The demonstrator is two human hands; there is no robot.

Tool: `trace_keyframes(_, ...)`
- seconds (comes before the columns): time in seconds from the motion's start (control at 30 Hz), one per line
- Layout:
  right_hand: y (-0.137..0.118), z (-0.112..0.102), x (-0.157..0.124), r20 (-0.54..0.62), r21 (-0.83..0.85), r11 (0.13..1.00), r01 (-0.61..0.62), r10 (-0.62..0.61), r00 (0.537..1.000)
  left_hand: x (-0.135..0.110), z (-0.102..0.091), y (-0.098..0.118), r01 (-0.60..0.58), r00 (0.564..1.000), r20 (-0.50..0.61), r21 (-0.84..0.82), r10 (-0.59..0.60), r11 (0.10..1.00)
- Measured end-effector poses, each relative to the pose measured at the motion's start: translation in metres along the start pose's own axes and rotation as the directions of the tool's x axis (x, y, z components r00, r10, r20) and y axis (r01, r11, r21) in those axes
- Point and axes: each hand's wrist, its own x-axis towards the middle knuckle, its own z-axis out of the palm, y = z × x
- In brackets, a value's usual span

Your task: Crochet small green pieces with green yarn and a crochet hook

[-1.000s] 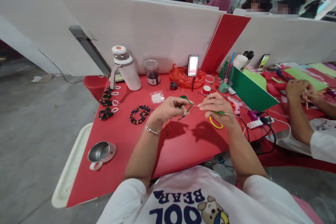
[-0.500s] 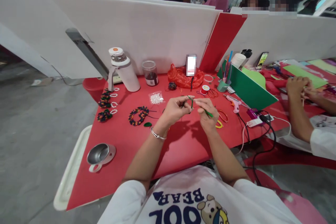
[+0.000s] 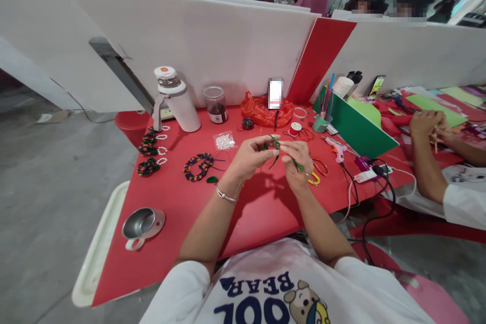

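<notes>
My left hand [image 3: 248, 154] and my right hand [image 3: 299, 158] meet above the red table [image 3: 182, 212], fingertips almost touching. Both pinch a thin green strand [image 3: 276, 144]. A dark loose end hangs below the left fingers, and a green length runs down past the right fingers. A silver bangle [image 3: 224, 194] sits on my left wrist. A yellow ring [image 3: 314, 178] lies on the table just right of my right hand. A multicoloured beaded ring [image 3: 198, 166] and a small green piece [image 3: 212, 179] lie left of my left hand.
At the back stand a white flask [image 3: 175, 98], a jar [image 3: 215, 105], a red bag [image 3: 268, 111] and a phone. Bead rings and pearl loops [image 3: 152, 149], a pearl packet [image 3: 225, 140], a steel cup [image 3: 141, 223], a glue gun [image 3: 336, 148], cables. Another person's hands [image 3: 431, 124] work at right.
My right hand has drawn in to the left until it meets the left hand. The stretched strand between them has shortened, and both hands sit a little farther from me.
</notes>
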Motion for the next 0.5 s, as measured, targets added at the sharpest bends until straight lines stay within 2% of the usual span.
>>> trace_keyframes(0.3, -0.0045, 0.0021, 0.0009, -0.032, -0.066, 0.998, -0.016, 0.013, 0.999, 0.0003, 0.0030, 0.0071, 0.064, 0.997, -0.034, -0.109, -0.068, 0.992)
trace_keyframes(0.5, -0.0072, 0.0024, 0.0027, -0.013, -0.065, 0.997, 0.028, -0.029, 0.999, 0.0026, 0.0023, 0.0046, 0.065, 0.993, -0.089, -0.093, -0.073, 0.994)
